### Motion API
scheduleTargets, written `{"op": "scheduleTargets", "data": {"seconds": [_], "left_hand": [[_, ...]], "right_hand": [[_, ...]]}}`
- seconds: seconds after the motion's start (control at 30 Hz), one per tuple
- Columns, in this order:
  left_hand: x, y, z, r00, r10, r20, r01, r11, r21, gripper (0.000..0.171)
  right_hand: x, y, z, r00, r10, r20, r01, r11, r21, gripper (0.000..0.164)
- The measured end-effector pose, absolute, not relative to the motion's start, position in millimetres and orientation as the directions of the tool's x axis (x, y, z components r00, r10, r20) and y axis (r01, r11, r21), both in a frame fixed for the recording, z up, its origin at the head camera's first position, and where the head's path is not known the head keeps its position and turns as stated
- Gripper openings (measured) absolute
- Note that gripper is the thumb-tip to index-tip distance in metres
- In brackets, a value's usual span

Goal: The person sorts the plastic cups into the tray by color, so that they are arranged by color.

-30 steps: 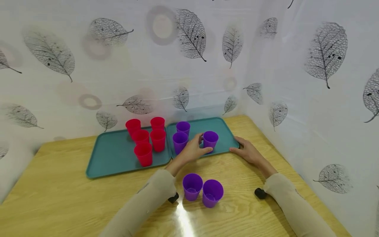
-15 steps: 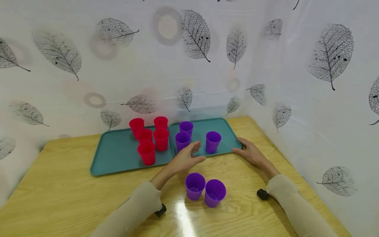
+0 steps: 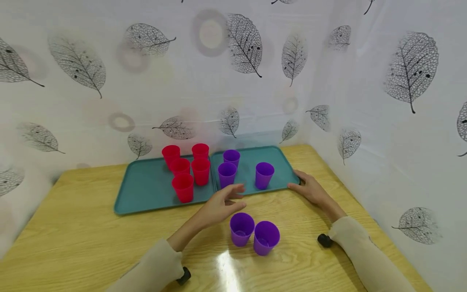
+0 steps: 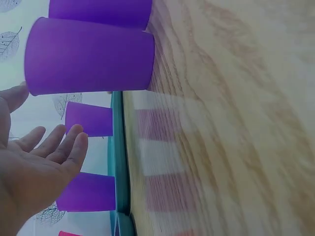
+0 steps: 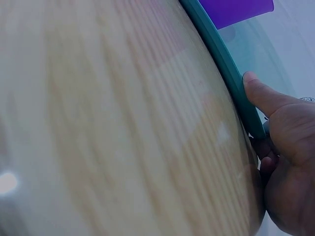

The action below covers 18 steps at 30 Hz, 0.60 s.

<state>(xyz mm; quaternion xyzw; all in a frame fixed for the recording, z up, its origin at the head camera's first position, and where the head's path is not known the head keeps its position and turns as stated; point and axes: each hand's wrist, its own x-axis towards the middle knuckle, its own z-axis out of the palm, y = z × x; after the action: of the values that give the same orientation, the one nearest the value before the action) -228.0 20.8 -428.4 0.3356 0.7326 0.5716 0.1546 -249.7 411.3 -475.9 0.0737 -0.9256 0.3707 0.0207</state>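
My left hand (image 3: 219, 205) is in the air with fingers spread and nothing in them, just left of and behind two purple cups (image 3: 242, 229) standing on the table. In the left wrist view, the closest purple cup (image 4: 91, 56) is beside the thumb. My right hand (image 3: 309, 188) grips the near right corner of the right teal tray (image 3: 248, 158); in the right wrist view the thumb (image 5: 263, 96) lies on the tray's rim and the other fingers are curled at its corner, partly hidden. Three purple cups stand on that tray, one (image 3: 264, 176) apart from the others.
Left of it, a second teal tray (image 3: 146, 190) abuts the first and bears several red cups (image 3: 183, 187) toward its right side. A white leaf-patterned sheet (image 3: 175, 81) hangs behind and to the right of the wooden table (image 3: 84, 227).
My left hand has let go of the purple cup on the right tray and drawn back toward the two near cups. The right hand stays at the tray corner.
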Motion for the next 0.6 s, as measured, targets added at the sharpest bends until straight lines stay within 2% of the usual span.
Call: {"op": "scheduleTargets", "data": {"seconds": [0.37, 0.6], "left_hand": [[-214, 1, -424, -0.725, 0.681, 0.098, 0.259, 0.138, 0.956, 0.058], [-203, -10, -422, -0.666, 0.741, 0.084, 0.271, 0.135, 0.953, 0.064]], "right_hand": [[-249, 410, -474, -0.988, -0.123, 0.095, -0.155, 0.72, -0.676, 0.077], [-247, 409, -474, -0.988, -0.121, 0.095, -0.153, 0.717, -0.68, 0.078]]}}
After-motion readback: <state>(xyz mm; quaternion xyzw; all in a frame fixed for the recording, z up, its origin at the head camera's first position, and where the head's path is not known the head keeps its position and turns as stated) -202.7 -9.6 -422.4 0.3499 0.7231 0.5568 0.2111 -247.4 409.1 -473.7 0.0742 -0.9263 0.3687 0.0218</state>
